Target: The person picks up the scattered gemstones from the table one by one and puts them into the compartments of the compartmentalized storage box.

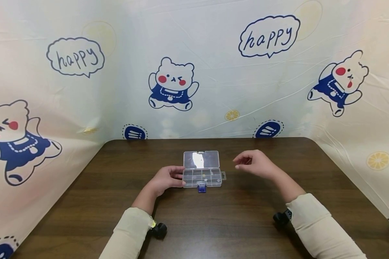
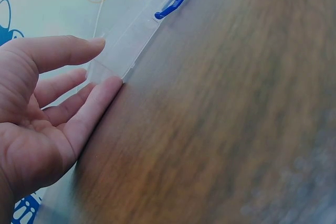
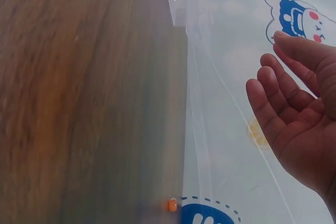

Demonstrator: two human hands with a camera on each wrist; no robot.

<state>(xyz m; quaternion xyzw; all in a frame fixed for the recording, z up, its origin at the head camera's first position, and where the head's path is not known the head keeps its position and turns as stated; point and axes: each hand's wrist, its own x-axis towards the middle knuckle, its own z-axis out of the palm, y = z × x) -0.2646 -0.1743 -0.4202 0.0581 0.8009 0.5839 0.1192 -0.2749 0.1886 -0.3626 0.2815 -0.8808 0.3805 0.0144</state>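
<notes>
A clear plastic compartment box (image 1: 201, 177) lies on the table, its lid raised at the back and a blue latch (image 1: 202, 187) at the front. A few tiny pale pieces, too small to identify, sit in its right-hand compartments. My left hand (image 1: 166, 180) touches the box's left end, fingers mostly straight; in the left wrist view, fingertips (image 2: 116, 83) rest against its end. To the right of the box, my right hand (image 1: 255, 164) hovers apart from it, fingers loosely bent, nothing visible between them. A small orange bead-like piece (image 3: 172, 205) shows in the right wrist view.
The brown wooden table (image 1: 210, 230) runs back to a pale curtain (image 1: 220, 90) printed with bears and "happy" bubbles. A hanging tab (image 1: 223, 175) sticks out from the box's right end. Dark wrist cameras (image 1: 159, 231) are worn below both sleeves.
</notes>
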